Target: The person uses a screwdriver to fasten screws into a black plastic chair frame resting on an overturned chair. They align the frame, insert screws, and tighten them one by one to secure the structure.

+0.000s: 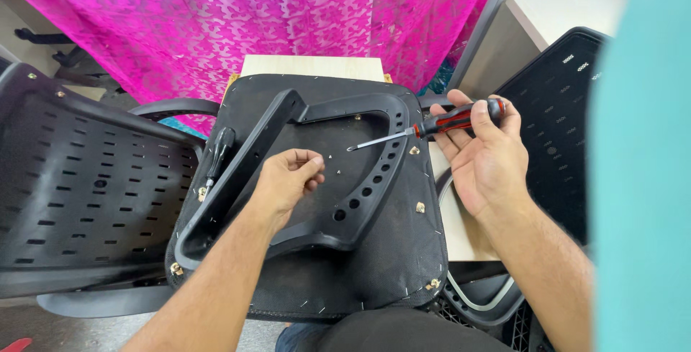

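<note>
- Screwdriver (432, 126), red and black handle, sits in the right hand (484, 156), out over the right edge of the upturned chair seat (389, 251). Its metal shaft runs down and left, and the tip hangs just above the seat's black fabric underside, inside the loop of the armrest.
- The right hand is palm up and loosely curled, thumb and fingertips wrapped round the handle. So closed on the tool, but not a tight fist.
- Left hand (288, 177) is bunched up, fingertips pinched against the thumb, hovering over the middle of the seat. Might be gripping something tiny, but I can't tell.
- Black plastic armrest (360, 197) lies flat on the seat, its curved bar dotted with a row of round holes.
- A second screwdriver with a black handle (218, 152) lies along the seat's left edge.
- Brass-coloured fittings (419, 207) show near the seat's edges.
- Slotted black chair back (79, 179) on the left, pink patterned cloth (216, 21) behind everything.
</note>
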